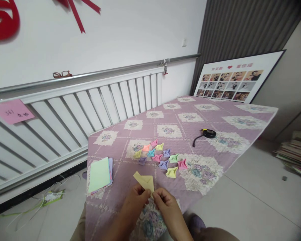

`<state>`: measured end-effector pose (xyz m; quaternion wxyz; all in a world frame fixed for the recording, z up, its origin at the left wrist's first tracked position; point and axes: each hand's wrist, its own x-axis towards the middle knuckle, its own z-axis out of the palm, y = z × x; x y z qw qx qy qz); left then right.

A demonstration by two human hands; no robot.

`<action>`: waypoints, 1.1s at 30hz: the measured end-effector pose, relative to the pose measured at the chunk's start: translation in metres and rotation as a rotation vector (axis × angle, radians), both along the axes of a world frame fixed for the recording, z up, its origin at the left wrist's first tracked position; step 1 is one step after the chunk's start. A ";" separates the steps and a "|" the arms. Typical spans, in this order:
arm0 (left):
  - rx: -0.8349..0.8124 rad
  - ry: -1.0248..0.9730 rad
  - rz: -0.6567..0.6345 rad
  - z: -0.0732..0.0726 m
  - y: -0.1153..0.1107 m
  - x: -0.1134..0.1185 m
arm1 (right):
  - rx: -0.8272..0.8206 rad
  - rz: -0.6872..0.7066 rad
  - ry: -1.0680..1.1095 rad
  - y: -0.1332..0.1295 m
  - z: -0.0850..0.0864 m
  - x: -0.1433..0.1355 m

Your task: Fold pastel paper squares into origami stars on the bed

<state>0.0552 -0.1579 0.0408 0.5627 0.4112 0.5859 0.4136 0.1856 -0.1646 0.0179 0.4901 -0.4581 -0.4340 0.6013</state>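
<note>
A partly folded piece of yellow paper (147, 182) is held up over the near part of the table. My left hand (137, 198) pinches its lower edge between thumb and fingers. At the paper's lower right corner, my right hand (165, 202) pinches it too, with the fingers curled. Just beyond my hands, several small folded paper boats stand in rows, among them a yellow boat (171, 172), a pink boat (182, 164) and a blue boat (151, 153). To the left lies a stack of coloured paper (99, 175), pale green on top.
A floral cloth (122, 187) covers the table. Farther right on it lies a black tape measure (209, 133) with a strap. A white radiator (130, 95) runs along the wall behind, with glasses (62, 74) on its pipe. A photo board (230, 80) leans at the back right.
</note>
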 end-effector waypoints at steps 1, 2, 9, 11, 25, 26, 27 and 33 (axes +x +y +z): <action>-0.011 -0.022 -0.009 0.000 0.000 -0.001 | -0.026 0.010 0.028 0.000 -0.001 0.000; -0.024 -0.037 -0.017 0.000 0.000 -0.003 | -0.058 0.020 0.065 0.000 -0.001 0.000; -0.002 -0.045 -0.107 0.000 0.001 -0.007 | -0.121 0.051 0.171 -0.002 -0.001 0.000; 0.000 -0.022 -0.095 0.000 0.000 -0.006 | -0.086 0.030 0.117 -0.001 0.000 0.000; -0.004 -0.013 -0.008 -0.003 -0.001 -0.001 | 0.016 0.023 -0.087 0.001 0.004 0.002; -0.009 -0.009 0.005 -0.003 -0.001 -0.001 | 0.010 0.028 -0.088 0.001 0.004 0.002; -0.015 -0.003 0.016 -0.003 -0.001 -0.001 | -0.002 0.036 -0.083 0.001 0.004 0.002; -0.007 -0.042 0.016 0.002 0.000 -0.002 | -0.008 0.035 -0.079 0.000 0.005 0.003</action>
